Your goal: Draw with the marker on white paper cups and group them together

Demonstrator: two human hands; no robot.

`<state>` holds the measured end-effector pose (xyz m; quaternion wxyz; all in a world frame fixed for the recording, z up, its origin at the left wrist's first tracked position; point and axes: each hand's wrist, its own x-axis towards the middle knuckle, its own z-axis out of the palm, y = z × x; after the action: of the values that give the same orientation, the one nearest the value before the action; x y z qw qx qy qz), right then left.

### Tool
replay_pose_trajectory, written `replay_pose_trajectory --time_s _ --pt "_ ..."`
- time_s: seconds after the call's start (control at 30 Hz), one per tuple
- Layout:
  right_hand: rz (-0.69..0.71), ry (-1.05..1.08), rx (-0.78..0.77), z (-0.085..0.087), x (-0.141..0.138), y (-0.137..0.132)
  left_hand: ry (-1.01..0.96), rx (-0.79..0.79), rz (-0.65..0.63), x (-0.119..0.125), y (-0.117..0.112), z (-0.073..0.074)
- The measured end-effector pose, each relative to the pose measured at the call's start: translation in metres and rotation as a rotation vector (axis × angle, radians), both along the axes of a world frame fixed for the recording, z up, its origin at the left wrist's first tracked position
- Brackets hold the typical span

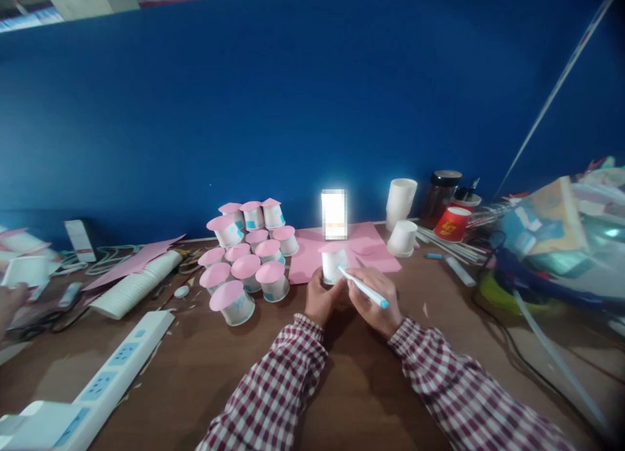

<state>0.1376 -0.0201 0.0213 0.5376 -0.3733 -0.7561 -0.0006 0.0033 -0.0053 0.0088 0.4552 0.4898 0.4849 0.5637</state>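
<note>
My left hand [321, 298] grips a white paper cup [333, 266] low on its side, above the wooden table. My right hand [375, 299] is closed around a marker pen [365, 288] with a white barrel and a light-blue end. The pen's tip meets or nearly meets the cup's wall, where faint blue marks show. Behind the cup lies a sheet of pink paper [305, 259]. To the left of my hands stand several upturned paper cups with pink cone tops [245, 267] and blue patches on their sides.
A white power strip [124, 360] crosses the front left. Stacked white cups [401, 200], a single upturned cup [403, 237] and a red cup [452, 223] stand at the right. Beyond them is a cluttered basin [532, 275]. Another person's hand [12, 308] shows at the left edge.
</note>
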Motion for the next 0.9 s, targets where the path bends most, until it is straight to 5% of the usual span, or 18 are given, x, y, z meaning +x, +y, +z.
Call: replay_pose_trajectory --time_s 0.9 --pt "0.006 -0.003 0.005 -0.001 0.0001 0.0004 0.198 0.053 0.055 0.0051 -0.0018 -0.0037"
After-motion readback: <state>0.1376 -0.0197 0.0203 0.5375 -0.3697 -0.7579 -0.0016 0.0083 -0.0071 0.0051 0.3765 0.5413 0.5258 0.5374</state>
